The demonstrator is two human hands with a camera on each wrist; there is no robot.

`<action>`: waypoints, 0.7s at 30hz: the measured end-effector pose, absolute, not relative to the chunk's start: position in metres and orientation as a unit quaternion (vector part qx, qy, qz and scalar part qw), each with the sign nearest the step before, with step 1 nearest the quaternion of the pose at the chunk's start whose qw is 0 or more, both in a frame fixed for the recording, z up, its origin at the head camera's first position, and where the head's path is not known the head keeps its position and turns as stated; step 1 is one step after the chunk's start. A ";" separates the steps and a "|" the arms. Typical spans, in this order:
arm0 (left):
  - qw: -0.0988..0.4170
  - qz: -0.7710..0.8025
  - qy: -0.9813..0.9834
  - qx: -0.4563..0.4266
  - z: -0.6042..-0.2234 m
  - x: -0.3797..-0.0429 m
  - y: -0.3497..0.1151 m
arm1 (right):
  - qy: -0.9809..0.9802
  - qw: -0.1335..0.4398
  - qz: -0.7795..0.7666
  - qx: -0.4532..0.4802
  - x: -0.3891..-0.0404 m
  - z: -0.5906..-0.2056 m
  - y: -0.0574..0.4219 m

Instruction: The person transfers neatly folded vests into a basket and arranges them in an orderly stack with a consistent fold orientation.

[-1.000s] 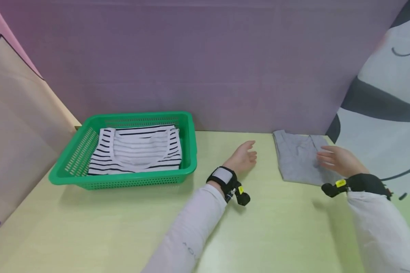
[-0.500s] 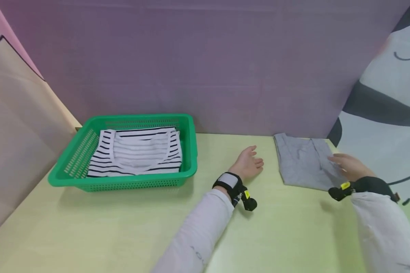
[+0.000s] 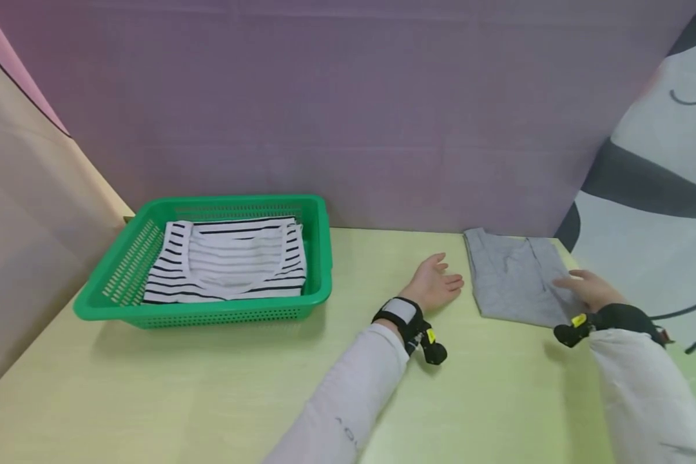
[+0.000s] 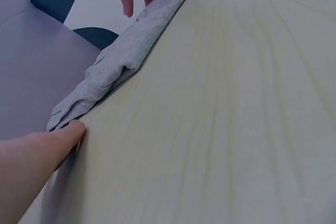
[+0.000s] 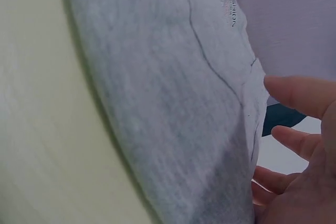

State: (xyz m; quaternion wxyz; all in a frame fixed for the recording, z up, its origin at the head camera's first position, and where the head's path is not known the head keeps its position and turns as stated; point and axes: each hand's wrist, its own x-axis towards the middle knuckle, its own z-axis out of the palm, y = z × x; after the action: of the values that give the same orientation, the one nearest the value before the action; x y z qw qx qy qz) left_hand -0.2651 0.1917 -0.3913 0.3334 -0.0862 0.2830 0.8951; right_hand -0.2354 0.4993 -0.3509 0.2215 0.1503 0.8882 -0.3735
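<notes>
A folded grey shirt (image 3: 513, 277) lies flat on the table near its back right edge. Just left of it, palm up with fingers spread, is my left hand (image 3: 435, 283); it holds nothing. In the left wrist view, a finger of that hand appears close to the shirt's (image 4: 121, 59) near end. At the shirt's right edge is my right hand (image 3: 594, 291), thumb and fingers extended. The right wrist view has its fingers (image 5: 294, 142) beside the grey cloth (image 5: 168, 98); some lower fingertips seem to meet the edge, though contact is hard to tell.
On the left of the pale table (image 3: 209, 393) stands a green plastic basket (image 3: 220, 312) with a folded black-and-white striped shirt (image 3: 232, 261) inside. A purple-grey curtain (image 3: 336, 116) hangs behind. A printed cloth (image 3: 644, 200) borders the right side.
My left hand has moved right and nearer to me, closing in on the grey shirt. My right hand has come down to the shirt's right edge. Shirt and basket stay put.
</notes>
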 end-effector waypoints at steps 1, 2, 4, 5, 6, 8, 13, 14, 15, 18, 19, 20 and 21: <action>0.334 0.895 0.282 -0.084 -0.391 -0.265 0.193 | 0.892 0.222 -0.365 0.149 -0.235 -0.352 0.500; 0.336 0.894 0.283 -0.081 -0.391 -0.264 0.194 | 0.898 0.221 -0.352 0.147 -0.235 -0.352 0.500; 0.344 0.892 0.285 -0.075 -0.391 -0.263 0.197 | 0.908 0.217 -0.328 0.148 -0.234 -0.352 0.501; 0.348 0.891 0.283 -0.074 -0.391 -0.262 0.199 | 0.913 0.213 -0.316 0.147 -0.233 -0.352 0.501; 0.351 0.890 0.283 -0.072 -0.391 -0.261 0.200 | 0.918 0.210 -0.304 0.143 -0.232 -0.352 0.501; 0.356 0.888 0.281 -0.072 -0.392 -0.260 0.203 | 0.929 0.200 -0.282 0.135 -0.231 -0.352 0.500; 0.354 0.888 0.283 -0.071 -0.394 -0.259 0.205 | 0.951 0.174 -0.234 0.106 -0.232 -0.354 0.495; 0.355 0.888 0.284 -0.070 -0.394 -0.259 0.206 | 0.954 0.169 -0.225 0.104 -0.232 -0.354 0.494; 0.354 0.888 0.284 -0.069 -0.395 -0.259 0.206 | 0.956 0.166 -0.219 0.104 -0.232 -0.355 0.494; 0.354 0.889 0.284 -0.068 -0.396 -0.259 0.207 | 0.960 0.156 -0.206 0.107 -0.232 -0.356 0.493; 0.353 0.889 0.283 -0.069 -0.396 -0.259 0.207 | 0.961 0.154 -0.204 0.109 -0.232 -0.356 0.493; 0.353 0.889 0.283 -0.070 -0.395 -0.259 0.208 | 0.960 0.153 -0.204 0.112 -0.232 -0.356 0.493; 0.352 0.889 0.284 -0.072 -0.395 -0.258 0.208 | 0.960 0.152 -0.205 0.113 -0.232 -0.356 0.493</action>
State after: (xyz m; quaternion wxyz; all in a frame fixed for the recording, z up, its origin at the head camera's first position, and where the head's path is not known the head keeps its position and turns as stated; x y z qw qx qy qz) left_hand -0.2583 0.2079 -0.3947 0.3522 -0.0720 0.2838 0.8890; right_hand -0.2323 0.4933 -0.3561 0.1519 0.1134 0.9603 -0.2046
